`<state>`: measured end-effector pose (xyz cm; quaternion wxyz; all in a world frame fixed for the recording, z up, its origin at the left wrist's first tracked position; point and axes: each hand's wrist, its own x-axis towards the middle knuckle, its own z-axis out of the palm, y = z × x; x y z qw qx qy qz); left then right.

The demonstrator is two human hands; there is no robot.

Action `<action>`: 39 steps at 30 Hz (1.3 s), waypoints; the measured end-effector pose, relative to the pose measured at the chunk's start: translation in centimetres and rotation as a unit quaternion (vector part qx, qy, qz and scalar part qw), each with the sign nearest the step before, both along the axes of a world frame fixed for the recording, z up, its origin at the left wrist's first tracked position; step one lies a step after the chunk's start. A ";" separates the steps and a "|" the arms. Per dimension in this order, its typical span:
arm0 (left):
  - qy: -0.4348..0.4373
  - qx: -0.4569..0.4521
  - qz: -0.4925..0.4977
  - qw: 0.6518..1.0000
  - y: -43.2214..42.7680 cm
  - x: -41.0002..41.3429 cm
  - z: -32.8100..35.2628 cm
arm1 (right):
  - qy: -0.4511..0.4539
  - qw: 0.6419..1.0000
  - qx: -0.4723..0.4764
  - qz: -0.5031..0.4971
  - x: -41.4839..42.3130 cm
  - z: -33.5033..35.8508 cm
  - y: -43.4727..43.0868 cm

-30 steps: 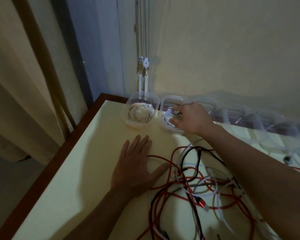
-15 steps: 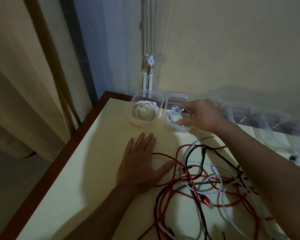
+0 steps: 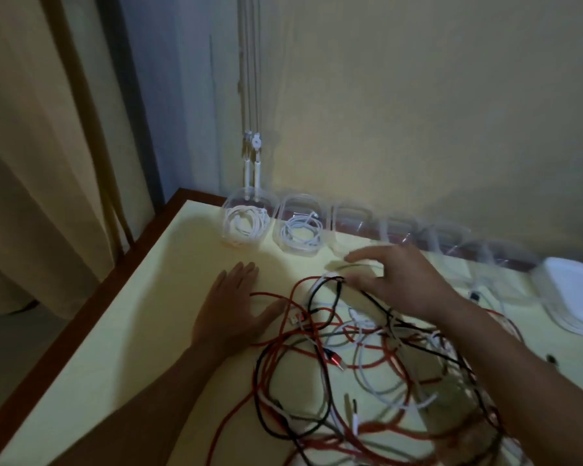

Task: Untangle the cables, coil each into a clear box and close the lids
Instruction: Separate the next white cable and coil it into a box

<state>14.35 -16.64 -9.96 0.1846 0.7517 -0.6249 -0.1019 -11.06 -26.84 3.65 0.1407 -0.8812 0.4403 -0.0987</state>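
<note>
The left hand (image 3: pixel 229 307) is laid flat on the tabletop (image 3: pixel 148 331) beside the tangled cables (image 3: pixel 367 348), seemingly to steady them, while the right hand (image 3: pixel 401 280) is held open over their far edge (nothing gripped yet), near two clear boxes (image 3: pixel 225 223) filled with white coils (image 3: pixel 300 233).

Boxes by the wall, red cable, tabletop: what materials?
Boxes: clear thin plastic, likely glossy; the coiled white cables show through the walls.
Red cable: possibly a braided fabric jacket, matte with no glints; too blurred to be sure.
Tabletop: pale yellow, smooth and matte, maybe laminate or a cover; the brown edge looks like wood.
</note>
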 end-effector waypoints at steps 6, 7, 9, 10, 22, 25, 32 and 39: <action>0.053 0.035 0.060 0.996 3.4 -2.4 0.5 | -0.006 0.998 0.064 0.011 -7.3 0.6 8.3; 0.080 0.039 0.078 0.993 4.0 -3.0 0.8 | -0.019 0.998 0.060 0.011 -8.3 0.3 9.5; 0.142 0.037 0.120 0.982 5.2 -4.0 1.2 | -0.049 0.998 0.042 0.008 -9.9 -0.4 11.8; 0.155 0.025 0.132 0.979 5.9 -4.5 1.5 | -0.062 0.997 0.039 0.013 -10.4 -0.6 13.0; -0.001 -0.132 -0.176 0.975 16.9 -14.9 1.9 | 0.146 0.988 -0.043 0.010 -13.4 -1.9 18.5; -0.020 -0.105 -0.165 0.981 16.9 -14.9 2.1 | 0.080 0.996 -0.038 -0.016 -13.7 -2.4 19.2; -0.030 -0.078 -0.170 0.982 15.6 -15.6 3.7 | 0.134 0.989 -0.007 -0.057 -11.4 -1.9 17.4; -0.072 -0.008 -0.196 0.978 14.2 -15.7 4.7 | 0.227 0.974 0.005 0.010 -11.5 0.5 14.1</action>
